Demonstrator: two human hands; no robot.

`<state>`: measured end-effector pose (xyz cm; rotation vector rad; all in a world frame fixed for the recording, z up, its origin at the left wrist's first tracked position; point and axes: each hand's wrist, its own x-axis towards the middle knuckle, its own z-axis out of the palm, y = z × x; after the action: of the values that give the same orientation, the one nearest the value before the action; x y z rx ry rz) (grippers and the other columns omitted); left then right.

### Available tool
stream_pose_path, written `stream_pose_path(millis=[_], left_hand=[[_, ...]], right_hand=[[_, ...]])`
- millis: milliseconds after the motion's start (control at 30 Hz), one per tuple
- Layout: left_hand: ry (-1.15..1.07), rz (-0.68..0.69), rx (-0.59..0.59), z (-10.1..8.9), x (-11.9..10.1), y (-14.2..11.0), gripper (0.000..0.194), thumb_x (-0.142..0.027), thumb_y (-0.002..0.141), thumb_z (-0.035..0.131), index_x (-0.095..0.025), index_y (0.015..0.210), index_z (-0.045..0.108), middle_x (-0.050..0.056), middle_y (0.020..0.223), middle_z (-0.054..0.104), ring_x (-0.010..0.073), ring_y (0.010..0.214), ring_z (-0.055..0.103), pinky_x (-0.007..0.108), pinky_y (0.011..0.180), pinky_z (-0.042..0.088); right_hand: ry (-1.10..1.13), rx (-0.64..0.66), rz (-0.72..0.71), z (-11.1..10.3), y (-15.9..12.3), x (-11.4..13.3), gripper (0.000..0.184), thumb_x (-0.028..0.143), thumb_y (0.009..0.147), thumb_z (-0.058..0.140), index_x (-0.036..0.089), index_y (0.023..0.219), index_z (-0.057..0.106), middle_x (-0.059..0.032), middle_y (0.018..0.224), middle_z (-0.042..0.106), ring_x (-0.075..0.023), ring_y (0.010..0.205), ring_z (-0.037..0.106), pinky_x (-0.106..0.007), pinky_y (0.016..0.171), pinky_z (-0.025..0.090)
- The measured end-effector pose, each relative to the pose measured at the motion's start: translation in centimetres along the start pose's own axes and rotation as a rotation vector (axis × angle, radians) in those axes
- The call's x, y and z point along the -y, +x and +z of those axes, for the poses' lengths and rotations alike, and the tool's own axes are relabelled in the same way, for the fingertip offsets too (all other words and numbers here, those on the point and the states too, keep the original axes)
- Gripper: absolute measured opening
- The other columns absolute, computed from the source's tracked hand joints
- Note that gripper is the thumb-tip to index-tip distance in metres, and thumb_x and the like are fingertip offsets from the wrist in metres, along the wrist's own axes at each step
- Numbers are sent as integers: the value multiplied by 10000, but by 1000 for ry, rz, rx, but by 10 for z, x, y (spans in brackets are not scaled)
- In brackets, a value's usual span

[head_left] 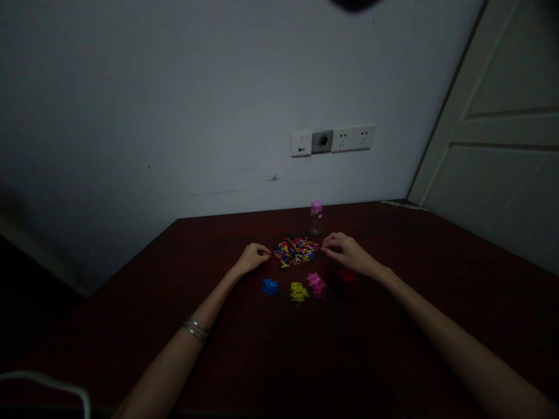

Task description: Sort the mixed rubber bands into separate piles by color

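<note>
A mixed pile of small coloured bands [296, 251] lies on the dark red table [279, 349]. My left hand [253, 256] rests at the pile's left edge, fingers curled in a pinch. At the pile's right edge my right hand [345, 251] is also pinched. What either pinch holds is too small to see. In front of the pile lie sorted heaps: blue [269, 286], yellow [299, 291], pink [316, 284] and red [347, 275], the red one partly under my right wrist.
A small clear bottle with a pink cap [315, 217] stands just behind the pile. The wall behind carries a row of sockets [333, 140]. A door [502, 134] is at the right. The room is dim.
</note>
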<state>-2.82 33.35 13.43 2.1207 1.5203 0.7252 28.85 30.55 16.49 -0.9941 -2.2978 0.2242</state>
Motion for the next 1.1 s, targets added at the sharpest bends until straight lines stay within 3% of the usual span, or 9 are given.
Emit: stream_pose_path(millis=[233, 467, 733, 900, 1100], left_hand=[[75, 86, 14, 0, -2, -2, 178, -200, 678, 566, -119, 765, 698, 58, 760, 652, 158, 698, 588, 237, 638, 429], [71, 94, 10, 0, -2, -3, 145, -197, 711, 541, -125, 739, 664, 63, 809, 641, 169, 758, 583, 256, 695, 437], [-112, 183, 89, -3, -26, -8, 161, -246, 755, 526, -122, 749, 627, 54, 790, 621, 154, 749, 555, 247, 695, 428], [-214, 212, 112, 1, -53, -15, 151, -244, 759, 535, -121, 743, 621, 40, 781, 603, 136, 732, 535, 230, 677, 417], [-291, 273, 148, 14, -82, -26, 160, -251, 772, 535, -123, 734, 623, 37, 783, 599, 134, 738, 532, 225, 679, 403]], right_hand=[[-57, -49, 142, -5, -9, -46, 209, 291, 818, 485, 177, 787, 657, -69, 863, 639, -201, 816, 580, -346, 772, 449], [-40, -50, 173, -6, -11, -50, 205, 289, 807, 487, 176, 785, 657, -68, 860, 641, -200, 818, 591, -331, 763, 456], [-11, -33, 120, -7, -6, -29, 202, 282, 812, 486, 169, 788, 652, -67, 845, 631, -197, 806, 581, -345, 766, 450], [98, -29, -8, -1, -1, 2, 182, 291, 806, 540, 190, 903, 656, -61, 910, 628, -183, 866, 566, -345, 803, 446], [166, 67, -119, 10, 1, 39, 275, 334, 781, 597, 208, 1024, 627, -69, 1002, 597, -184, 947, 529, -343, 845, 425]])
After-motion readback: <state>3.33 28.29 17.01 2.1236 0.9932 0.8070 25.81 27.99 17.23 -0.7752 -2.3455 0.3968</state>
